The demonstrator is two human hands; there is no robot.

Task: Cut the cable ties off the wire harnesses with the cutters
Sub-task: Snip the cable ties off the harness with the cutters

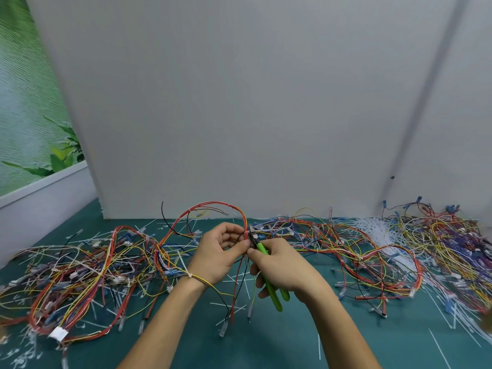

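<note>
One pair of cutters point(274, 296) is meeting one wire harness point(213, 205).
The left hand point(218, 253) is pinching its red wires in the middle; the right hand point(285, 267) is gripping both green handles, tips at the wires. A left pile point(80, 270) and a right pile point(372, 251) are lying beside.

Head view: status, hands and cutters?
Left hand grips red wire harness. Right hand holds green-handled cutters, nose at the bundle. Yellow wire drapes across left wrist.
</note>
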